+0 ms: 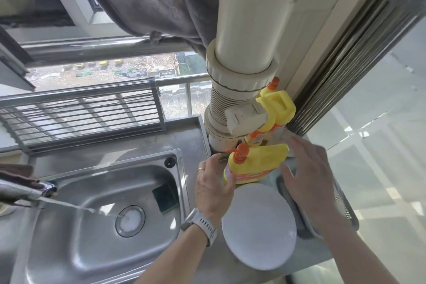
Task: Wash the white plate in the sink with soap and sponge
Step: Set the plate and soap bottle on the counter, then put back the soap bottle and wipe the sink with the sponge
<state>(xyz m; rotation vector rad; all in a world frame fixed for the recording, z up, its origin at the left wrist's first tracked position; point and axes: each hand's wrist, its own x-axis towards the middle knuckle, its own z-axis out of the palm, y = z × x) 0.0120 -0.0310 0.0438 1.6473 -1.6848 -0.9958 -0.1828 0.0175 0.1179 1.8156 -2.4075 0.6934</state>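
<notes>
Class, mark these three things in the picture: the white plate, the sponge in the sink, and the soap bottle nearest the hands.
white plate (259, 226), head view, centre of its face.
sponge (164, 197), head view, dark top side.
soap bottle (258, 163), head view, yellow body below the orange pump.

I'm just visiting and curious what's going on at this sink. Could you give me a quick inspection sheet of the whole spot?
Surface: steel counter with a sink; tap water runs toward the drain.
Job's things: white plate on the counter right of the sink; dark sponge in the sink; yellow soap bottle.
Clutter: two more yellow bottles behind; grey tray.
Hands: left hand grips the soap bottle; right hand open beside it.
Cables: nothing seen.
Surroundings: white pipe, grey cloth, wire rack, window.
</notes>
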